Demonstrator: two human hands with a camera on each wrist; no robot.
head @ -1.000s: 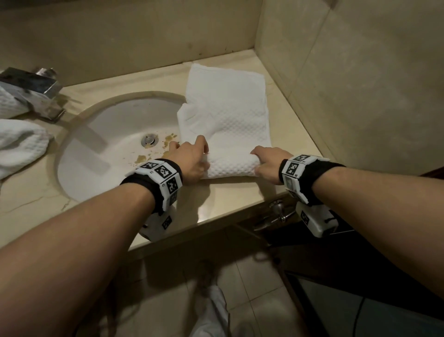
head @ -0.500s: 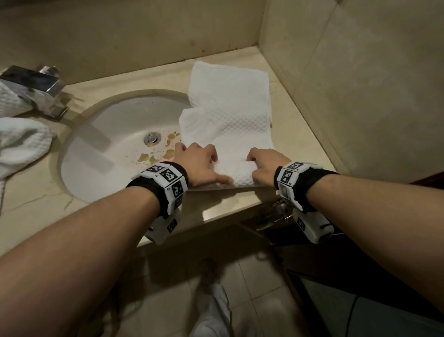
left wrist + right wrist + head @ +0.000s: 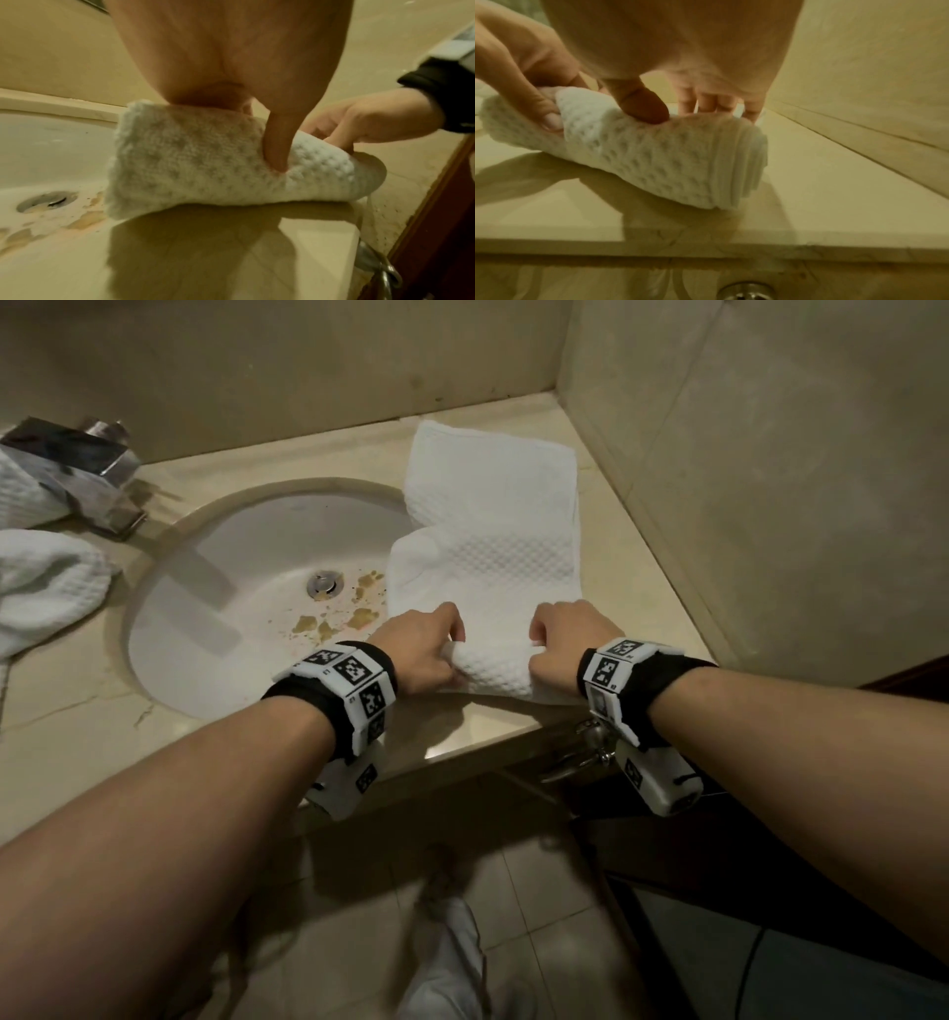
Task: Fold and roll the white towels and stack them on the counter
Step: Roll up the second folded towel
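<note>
Stained white sink (image 3: pixel 215 629) with drain (image 3: pixel 324 584), chrome faucet (image 3: pixel 77 459) behind

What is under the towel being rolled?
The white towel lies mostly on the beige counter, its left edge overhanging the sink. Both hands' grip covers the roll; the counter beneath is hidden.

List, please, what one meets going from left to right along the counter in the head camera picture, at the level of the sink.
Loose white towel → sink → drain → brown stains → half-rolled white towel → bare counter → tiled side wall.
</note>
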